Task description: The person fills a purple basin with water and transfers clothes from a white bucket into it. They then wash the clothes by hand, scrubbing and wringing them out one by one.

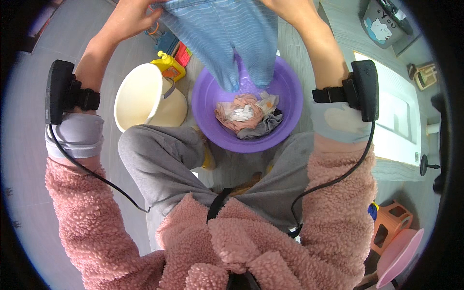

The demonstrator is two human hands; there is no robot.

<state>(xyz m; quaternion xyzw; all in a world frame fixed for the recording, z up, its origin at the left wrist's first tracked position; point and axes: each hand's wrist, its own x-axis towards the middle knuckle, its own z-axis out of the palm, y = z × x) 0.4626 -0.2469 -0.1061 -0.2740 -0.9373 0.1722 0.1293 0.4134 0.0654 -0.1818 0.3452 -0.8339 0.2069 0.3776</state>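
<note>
Blue striped trousers [224, 40] hang by their top edge between my hands, the legs reaching down over a purple plastic basin [203, 123]. My left hand [136, 18] grips the upper left corner of the cloth. The opposite upper corner is in my right hand [286, 9], whose fingers are partly cut off by the picture's top edge. Inside the basin, below the trouser legs, lie a bunched pink cloth [250, 101], a white cloth [242, 113] and a dark grey cloth [259, 127].
A cream bucket [174, 108] stands left of the basin, beside a yellow bottle [170, 68] and a red brush [183, 54]. At right are a white squat toilet [393, 112] and a grey bin [380, 23]. An orange stool [388, 221] and pink basin [398, 257] are lower right.
</note>
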